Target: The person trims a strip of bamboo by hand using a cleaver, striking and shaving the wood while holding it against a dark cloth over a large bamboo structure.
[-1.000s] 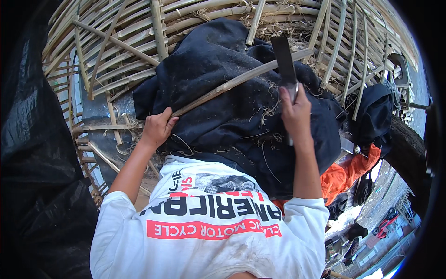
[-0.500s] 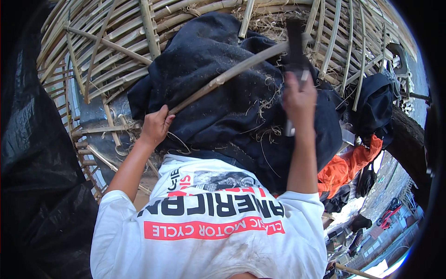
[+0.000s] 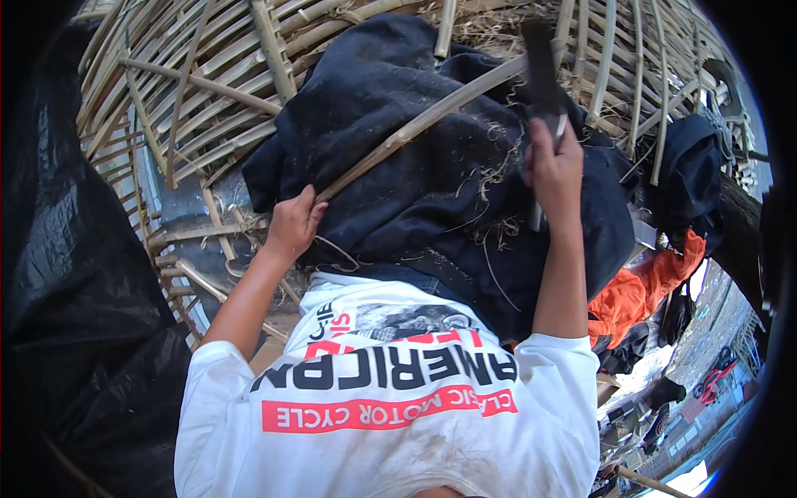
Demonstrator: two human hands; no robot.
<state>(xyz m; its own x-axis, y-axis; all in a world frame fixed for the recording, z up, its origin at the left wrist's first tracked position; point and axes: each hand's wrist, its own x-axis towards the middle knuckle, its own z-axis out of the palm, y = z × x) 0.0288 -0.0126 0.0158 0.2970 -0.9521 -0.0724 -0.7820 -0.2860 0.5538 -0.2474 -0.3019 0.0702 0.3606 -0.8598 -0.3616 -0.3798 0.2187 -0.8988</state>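
My left hand (image 3: 294,226) grips the near end of a peeled bamboo stick (image 3: 427,124), which slants up to the right across the black cloth (image 3: 365,100) on my lap. The fingers of my right hand (image 3: 557,173) are wrapped round the handle of a machete (image 3: 543,79). Its broad dark blade points away from me, somewhat blurred, and crosses close to the stick's far end. I cannot tell whether blade and stick touch. Curly pale shavings (image 3: 488,184) lie scattered over the cloth between my hands.
Curved rows of bamboo slats (image 3: 224,104) surround the far side. Black plastic sheeting (image 3: 75,274) hangs at the left. To the right are an orange cloth (image 3: 635,290), a dark garment (image 3: 687,166) and a thick dark log (image 3: 739,220).
The machete blade and right hand have shifted slightly, the blade showing less motion blur. The whole view has moved a little, so both hands and the stick appear further right. Both grips are kept.
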